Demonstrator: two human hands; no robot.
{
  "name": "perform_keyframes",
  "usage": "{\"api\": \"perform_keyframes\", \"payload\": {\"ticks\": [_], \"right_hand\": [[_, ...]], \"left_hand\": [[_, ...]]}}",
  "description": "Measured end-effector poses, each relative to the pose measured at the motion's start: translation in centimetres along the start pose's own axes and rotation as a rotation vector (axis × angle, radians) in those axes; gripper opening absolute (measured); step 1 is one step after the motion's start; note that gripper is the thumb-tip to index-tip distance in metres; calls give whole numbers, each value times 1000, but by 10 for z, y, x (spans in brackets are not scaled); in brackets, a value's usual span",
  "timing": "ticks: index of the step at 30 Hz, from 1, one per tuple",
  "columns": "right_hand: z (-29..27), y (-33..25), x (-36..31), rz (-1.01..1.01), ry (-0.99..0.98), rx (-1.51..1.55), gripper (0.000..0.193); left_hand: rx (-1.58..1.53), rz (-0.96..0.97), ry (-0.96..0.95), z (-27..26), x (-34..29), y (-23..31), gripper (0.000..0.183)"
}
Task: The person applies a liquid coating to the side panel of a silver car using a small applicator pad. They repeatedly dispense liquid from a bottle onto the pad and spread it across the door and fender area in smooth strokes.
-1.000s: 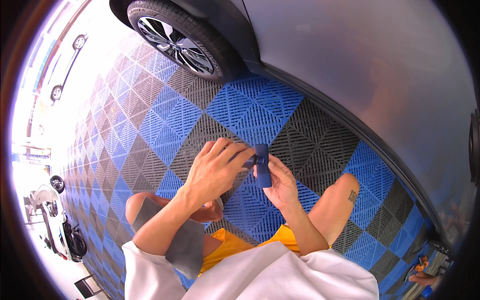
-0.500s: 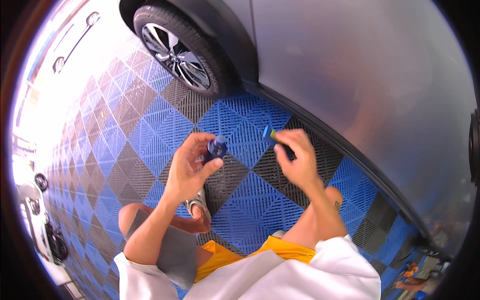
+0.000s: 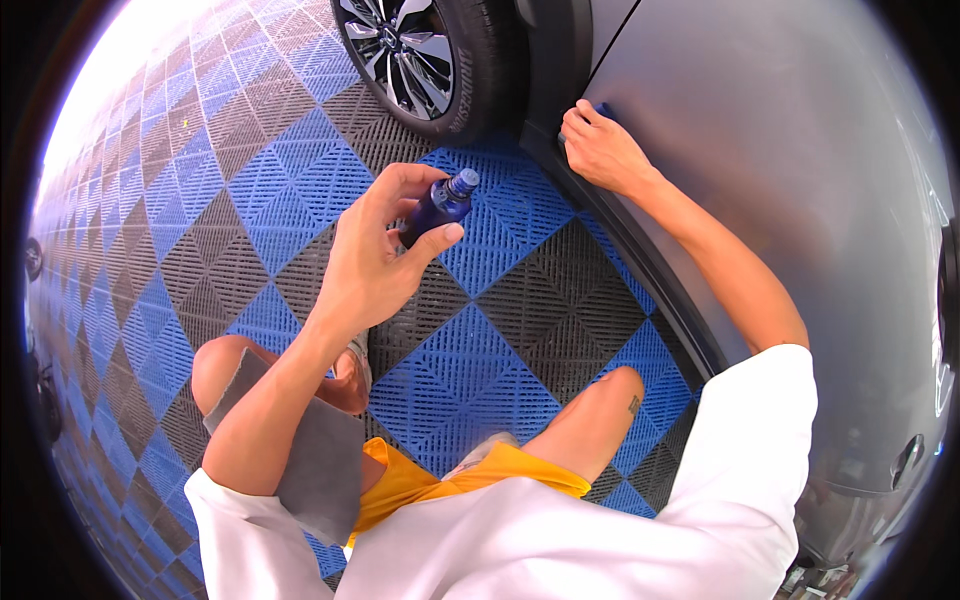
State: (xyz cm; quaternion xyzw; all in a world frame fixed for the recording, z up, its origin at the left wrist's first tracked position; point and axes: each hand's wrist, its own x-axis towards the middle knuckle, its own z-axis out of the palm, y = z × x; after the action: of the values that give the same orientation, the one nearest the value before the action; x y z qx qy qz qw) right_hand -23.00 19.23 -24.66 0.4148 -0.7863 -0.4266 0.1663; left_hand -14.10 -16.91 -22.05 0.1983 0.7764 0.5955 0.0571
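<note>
Upright but leaning a little to the right, a small dark blue bottle [image 3: 437, 212] with a bare narrow neck is gripped between the thumb and fingers of my left hand [image 3: 372, 262]. My right hand [image 3: 607, 152] is closed around a small blue applicator block [image 3: 603, 108], of which only an edge shows past the fingers. It is at the lower front part of the grey car door [image 3: 760, 190], close to the door seam. The face of the block against the car is hidden.
The car's front wheel [image 3: 490, 70] stands ahead, beside the dark wheel-arch trim [image 3: 555, 75]. A dark sill [image 3: 650, 290] runs along the door's bottom. Blue and black slatted tiles [image 3: 465, 370] cover the floor. A grey cloth [image 3: 318, 465] lies over my left thigh.
My right hand has moved forward and right with the applicator block, from above the floor to the car door. My left hand has risen slightly with the bottle. The view has shifted toward the door.
</note>
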Motion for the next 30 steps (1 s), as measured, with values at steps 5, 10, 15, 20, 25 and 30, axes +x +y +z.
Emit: {"api": "perform_keyframes", "payload": {"ticks": [5, 10, 15, 20, 25, 30], "right_hand": [[-34, -24, -62, -2, -113, 52, 25], [-80, -43, -170, -118, -232, 120, 28], [-45, -27, -119, -65, -37, 215, 18], [10, -18, -20, 52, 135, 111, 18], [-2, -25, -48, -5, 6, 68, 19], [-55, -61, -161, 0, -27, 150, 23]], "left_hand": [[-72, 3, 12, -8, -4, 2, 46], [-87, 23, 23, -18, -12, 11, 46], [-16, -15, -29, -22, -17, 15, 47], [-37, -56, 51, -14, -14, 14, 47], [-78, -26, 15, -10, -9, 7, 43], [-98, -36, -1, -6, -3, 6, 43]]}}
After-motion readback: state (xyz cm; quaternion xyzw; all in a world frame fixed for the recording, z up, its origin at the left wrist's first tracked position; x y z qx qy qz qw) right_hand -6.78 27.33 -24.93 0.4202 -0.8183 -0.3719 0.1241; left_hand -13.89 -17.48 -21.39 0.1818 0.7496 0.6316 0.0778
